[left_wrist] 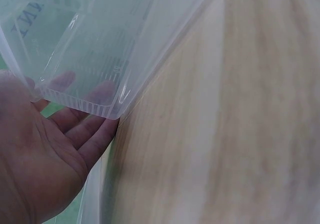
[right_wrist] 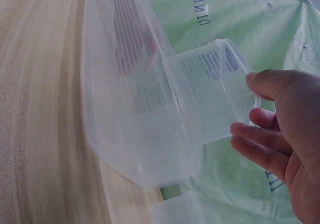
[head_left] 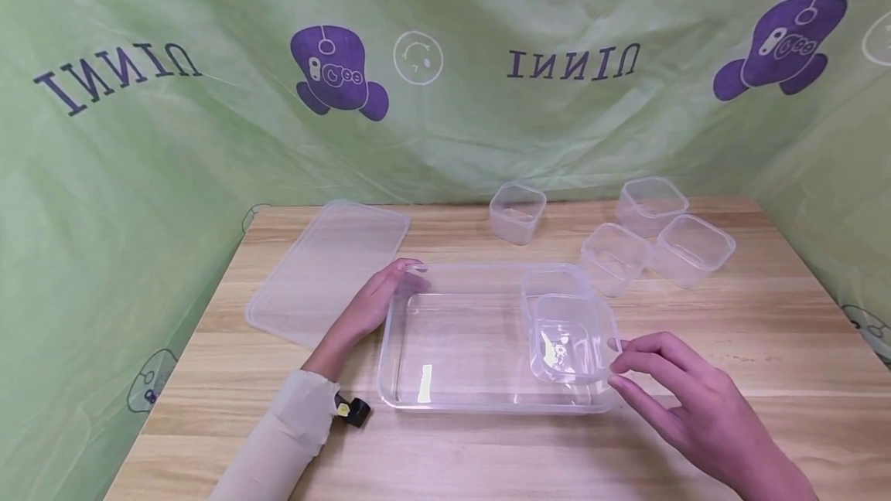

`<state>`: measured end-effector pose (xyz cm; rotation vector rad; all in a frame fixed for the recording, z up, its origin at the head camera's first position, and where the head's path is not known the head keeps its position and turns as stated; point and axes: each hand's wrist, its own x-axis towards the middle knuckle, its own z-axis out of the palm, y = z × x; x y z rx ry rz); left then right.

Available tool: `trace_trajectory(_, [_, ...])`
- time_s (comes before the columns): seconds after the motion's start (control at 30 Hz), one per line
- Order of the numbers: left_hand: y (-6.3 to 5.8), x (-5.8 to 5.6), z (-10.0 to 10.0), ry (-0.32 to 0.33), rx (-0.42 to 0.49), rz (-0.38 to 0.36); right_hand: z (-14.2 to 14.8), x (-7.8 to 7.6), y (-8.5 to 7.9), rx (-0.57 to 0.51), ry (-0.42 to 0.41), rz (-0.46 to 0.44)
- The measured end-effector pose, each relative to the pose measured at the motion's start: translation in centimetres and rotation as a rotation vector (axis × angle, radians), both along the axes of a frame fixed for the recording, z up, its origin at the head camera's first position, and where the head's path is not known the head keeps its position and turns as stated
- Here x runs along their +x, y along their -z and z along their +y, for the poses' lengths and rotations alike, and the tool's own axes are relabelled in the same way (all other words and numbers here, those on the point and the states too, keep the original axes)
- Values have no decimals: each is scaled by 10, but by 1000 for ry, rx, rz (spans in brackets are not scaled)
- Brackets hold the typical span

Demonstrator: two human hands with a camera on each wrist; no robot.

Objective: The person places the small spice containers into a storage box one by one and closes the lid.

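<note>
In the head view, a large clear rectangular box (head_left: 497, 410) sits on the wooden desk (head_left: 445, 462); at its right end are a back tub (head_left: 557, 280) and a front tub (head_left: 567, 337), both small, clear and squarish, though whether they touch is hard to tell. The right grip (head_left: 689, 400) pinches the front tub's right rim between thumb and fingers, so the step in hand is probably seating that tub; a slow, level descent would suit it, its edge clear of its neighbour's. The left grip (head_left: 373, 301) is at the box's far left corner. In the left wrist view, its fingers lie fairly straight along that corner, loosely spread; light pressure there should steady the box without bowing its wall. In the right wrist view, the front tub pokes up past the box's rim, so fingertips placed this high should come away without catching the box's side.
</note>
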<state>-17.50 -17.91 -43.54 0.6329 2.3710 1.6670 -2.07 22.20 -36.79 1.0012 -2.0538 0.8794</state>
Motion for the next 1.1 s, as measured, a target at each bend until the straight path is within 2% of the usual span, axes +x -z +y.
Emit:
trace_trajectory(0.47, [0, 0, 1, 6, 11, 2, 0, 5, -1, 30, -3, -19])
trace_trajectory(1.1, [3, -1, -1, 4, 10, 6, 1, 8, 8, 102, -15, -53])
